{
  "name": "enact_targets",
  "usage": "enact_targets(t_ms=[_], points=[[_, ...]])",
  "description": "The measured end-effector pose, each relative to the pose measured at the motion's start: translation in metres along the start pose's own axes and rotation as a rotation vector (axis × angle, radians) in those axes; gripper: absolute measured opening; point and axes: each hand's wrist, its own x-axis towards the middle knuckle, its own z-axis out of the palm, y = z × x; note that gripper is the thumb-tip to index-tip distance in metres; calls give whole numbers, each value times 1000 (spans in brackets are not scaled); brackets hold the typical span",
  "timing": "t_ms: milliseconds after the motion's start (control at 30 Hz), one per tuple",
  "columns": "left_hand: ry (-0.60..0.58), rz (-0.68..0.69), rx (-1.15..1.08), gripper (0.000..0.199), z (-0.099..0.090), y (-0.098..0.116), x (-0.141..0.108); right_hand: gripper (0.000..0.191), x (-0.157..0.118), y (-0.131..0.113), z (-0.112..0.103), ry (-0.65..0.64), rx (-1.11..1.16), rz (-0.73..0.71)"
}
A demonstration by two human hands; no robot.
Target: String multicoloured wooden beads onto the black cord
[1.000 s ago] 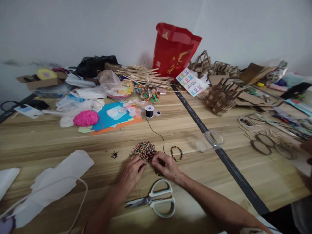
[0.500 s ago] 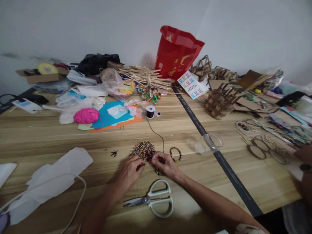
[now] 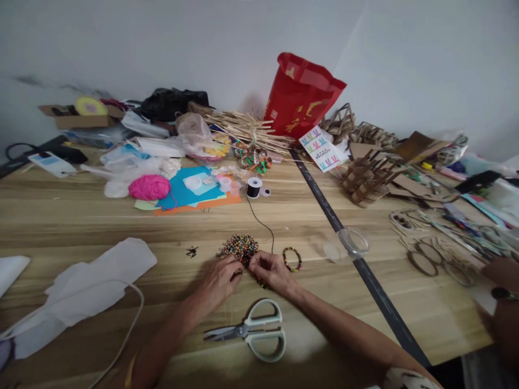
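Observation:
Multicoloured small beads (image 3: 240,246) lie in a pile at mid-table, right behind my hands. My left hand (image 3: 221,278) is closed in a pinch at the pile's near edge; what its fingertips hold is too small to make out. My right hand (image 3: 272,271) pinches a black cord (image 3: 263,223), which runs back to a white-ended spool (image 3: 254,188). Below the right palm, a short threaded stretch of beads shows in part. To the right rests a finished-looking beaded bracelet (image 3: 292,259). Scissors (image 3: 245,330) with pale handles lie slightly spread, nearer to me.
Short black pieces (image 3: 192,252) lie left of the pile. Clear round plastic lids (image 3: 353,242) sit on the dark table strip (image 3: 379,286). Pink yarn (image 3: 150,187), coloured paper, a red bag (image 3: 304,97) and woven baskets (image 3: 365,178) crowd the back. Another person's arm (image 3: 505,294) is at right.
The camera view has shifted a little. My right hand has moved slightly closer to the left, and both hands stay in a pinch by the bead pile.

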Motion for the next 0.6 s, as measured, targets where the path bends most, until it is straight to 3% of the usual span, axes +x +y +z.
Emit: enact_targets(t_ms=[233, 600], points=[[-18, 5, -2, 14, 5, -5, 0, 36, -3, 4, -1, 80, 42, -3], [23, -23, -82, 17, -2, -11, 7, 38, -5, 6, -3, 98, 101, -25]])
